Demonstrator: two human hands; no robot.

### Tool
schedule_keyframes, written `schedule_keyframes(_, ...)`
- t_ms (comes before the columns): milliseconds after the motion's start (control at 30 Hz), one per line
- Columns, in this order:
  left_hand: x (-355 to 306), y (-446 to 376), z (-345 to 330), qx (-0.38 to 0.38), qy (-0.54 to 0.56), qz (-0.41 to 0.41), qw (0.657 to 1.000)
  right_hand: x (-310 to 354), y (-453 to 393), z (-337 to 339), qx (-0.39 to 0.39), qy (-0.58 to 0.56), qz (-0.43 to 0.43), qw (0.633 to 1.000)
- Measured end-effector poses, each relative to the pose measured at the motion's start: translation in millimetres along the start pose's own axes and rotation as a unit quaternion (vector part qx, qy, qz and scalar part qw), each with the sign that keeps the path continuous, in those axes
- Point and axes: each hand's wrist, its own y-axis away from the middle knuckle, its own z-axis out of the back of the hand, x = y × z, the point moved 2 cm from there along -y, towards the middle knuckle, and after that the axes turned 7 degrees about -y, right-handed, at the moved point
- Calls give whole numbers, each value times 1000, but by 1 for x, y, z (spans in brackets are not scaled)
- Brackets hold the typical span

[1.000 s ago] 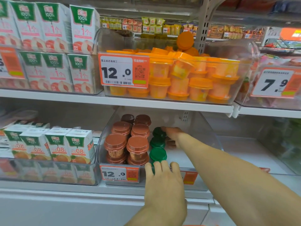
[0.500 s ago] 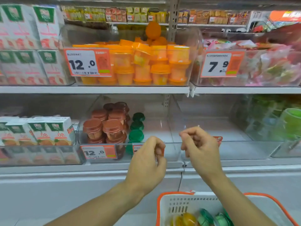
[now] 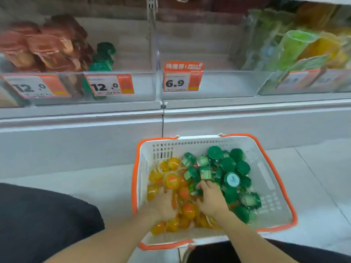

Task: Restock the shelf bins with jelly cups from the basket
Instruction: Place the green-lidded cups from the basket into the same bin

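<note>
Basket (image 3: 273,179) on pale tiled floor (image 3: 76,179) below shelf bins (image 3: 209,86).

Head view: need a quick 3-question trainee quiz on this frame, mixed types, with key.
1. True or false: both hands are inside the basket.
2. The right hand reaches among which cups? A) brown-lidded B) green-lidded C) none
3. Fill in: the price tag on the bin straight above the basket reads ____.

Key: 1 true; 2 B; 3 6.9. The left hand lies on the orange cups.
</note>
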Motion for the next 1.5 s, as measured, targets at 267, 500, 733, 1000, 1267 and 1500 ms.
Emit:
schedule_keyframes(267,-4,-25,-19,-129,11,48,990,2,-6,-8,-8,18,-33,999)
schedule_keyframes(500,-17,-36,-13,-278,27,-13,960,8,-9,-24,-14,78,-49,996)
schedule_keyframes(733,-37,-70,20,-294,34,-102,950,23,7,-32,-29,108,-15,994)
schedule_keyframes(1000,-52,-86,7,-128,-149,-76,977,-3,4,-24,-40,-69,7,997)
schedule_keyframes(1267,-54,-87,6,-224,-215,-145,939,-1,2,-24,-70,-18,5,997)
schedule_keyframes(1500,-49,-87,10,-227,-161,-161,947,0,0,9,38,-143,-27,989)
